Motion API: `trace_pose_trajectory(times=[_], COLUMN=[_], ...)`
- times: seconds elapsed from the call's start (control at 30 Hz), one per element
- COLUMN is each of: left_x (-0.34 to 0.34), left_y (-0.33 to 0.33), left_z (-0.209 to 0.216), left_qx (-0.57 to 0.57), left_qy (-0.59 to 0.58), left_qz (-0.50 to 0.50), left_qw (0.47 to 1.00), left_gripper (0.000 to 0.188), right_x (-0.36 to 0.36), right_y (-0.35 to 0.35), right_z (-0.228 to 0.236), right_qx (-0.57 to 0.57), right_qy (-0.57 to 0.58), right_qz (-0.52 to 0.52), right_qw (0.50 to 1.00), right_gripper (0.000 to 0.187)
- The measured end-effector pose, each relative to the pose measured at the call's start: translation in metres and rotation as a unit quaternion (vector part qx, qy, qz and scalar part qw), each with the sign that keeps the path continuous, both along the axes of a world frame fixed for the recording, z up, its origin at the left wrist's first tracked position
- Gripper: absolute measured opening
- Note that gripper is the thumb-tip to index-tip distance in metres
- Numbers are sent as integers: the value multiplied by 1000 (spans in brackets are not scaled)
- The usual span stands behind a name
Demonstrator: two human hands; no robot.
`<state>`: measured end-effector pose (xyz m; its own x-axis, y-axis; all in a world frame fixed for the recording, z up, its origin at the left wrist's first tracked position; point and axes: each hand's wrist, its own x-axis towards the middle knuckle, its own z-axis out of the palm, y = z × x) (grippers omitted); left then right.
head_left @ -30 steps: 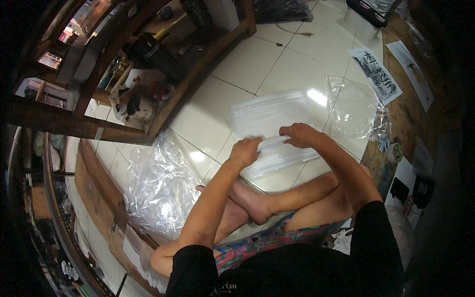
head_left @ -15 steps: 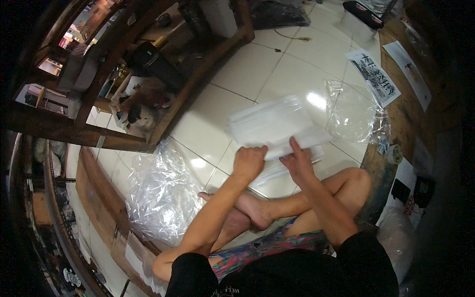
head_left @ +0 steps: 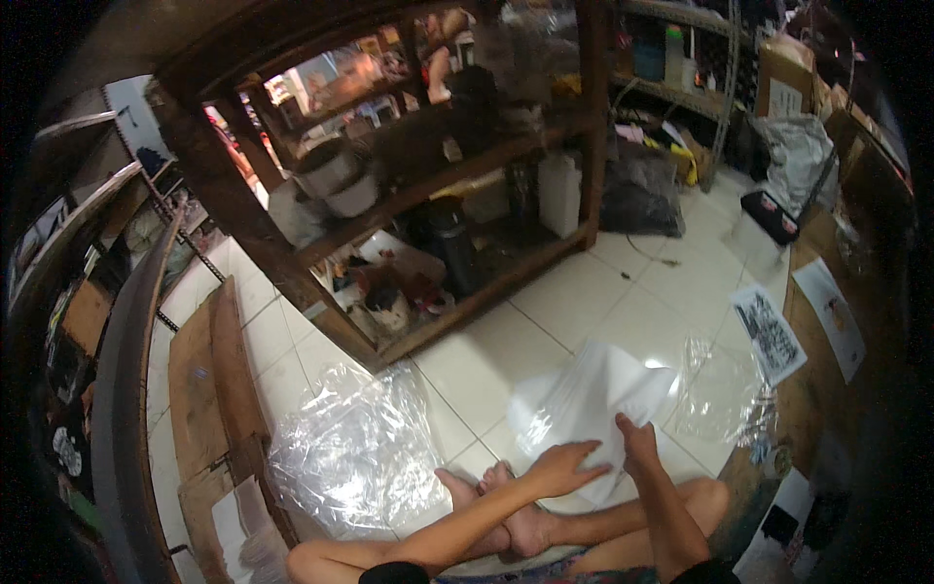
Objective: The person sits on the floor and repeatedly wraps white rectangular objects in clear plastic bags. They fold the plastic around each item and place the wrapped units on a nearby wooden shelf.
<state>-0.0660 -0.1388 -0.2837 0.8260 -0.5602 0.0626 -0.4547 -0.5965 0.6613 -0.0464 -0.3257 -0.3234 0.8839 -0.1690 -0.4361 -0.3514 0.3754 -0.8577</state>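
Note:
Between my knees and the shelf, a stack of thin whitish sheets (head_left: 559,409) lies over the floor tiles, glossy like plastic and blurred in part. Its top white sheet (head_left: 628,375) is lifted and bent into a peak. My right hand (head_left: 639,446) grips the near right edge of this sheet, thumb on the upper face and fingers mostly hidden. Beside it, my left hand (head_left: 569,469) is held flat at the near edge, fingers stretched out and apart. Whether the left fingertips touch the sheet is hard to see.
Crumpled clear plastic (head_left: 355,448) is heaped at my left. A flat clear plastic bag (head_left: 725,394) lies to the right, near a printed sheet (head_left: 769,334) and a wooden board (head_left: 812,253). A dark wooden shelf (head_left: 486,311) stands ahead, with cardboard (head_left: 204,380) on the left.
The stack was held low by both hands; now its top sheet is raised into a peak. My left hand has opened from a closed grip. The view has tilted up toward the shelves.

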Motion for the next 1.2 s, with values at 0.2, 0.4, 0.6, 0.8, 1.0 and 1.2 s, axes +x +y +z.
trace_pose_trajectory(times=[0.2,0.4,0.6,0.8,1.0,1.2], left_x=[50,-3,-57,-76,-93,-84], left_y=[90,103,121,136,174,163], left_z=[-11,-18,-8,18,-8,-14], left_qx=[-437,-649,-689,-720,-656,-590], left_qy=[190,454,417,441,410,431], left_qz=[294,134,222,257,252,301], left_qw=[828,596,549,471,582,613], left_gripper=[57,75,89,104,66,55], right_x=[-8,-11,-2,-9,-8,-15], right_y=[7,30,46,54,66,54], right_z=[156,227,184,118,86,66], right_qx=[-259,-229,-203,-113,-44,14], right_qy=[-108,-136,-36,30,70,102], right_qz=[253,332,324,290,316,325], right_qw=[926,905,923,950,945,940], right_gripper=[39,40,42,45,48,50])
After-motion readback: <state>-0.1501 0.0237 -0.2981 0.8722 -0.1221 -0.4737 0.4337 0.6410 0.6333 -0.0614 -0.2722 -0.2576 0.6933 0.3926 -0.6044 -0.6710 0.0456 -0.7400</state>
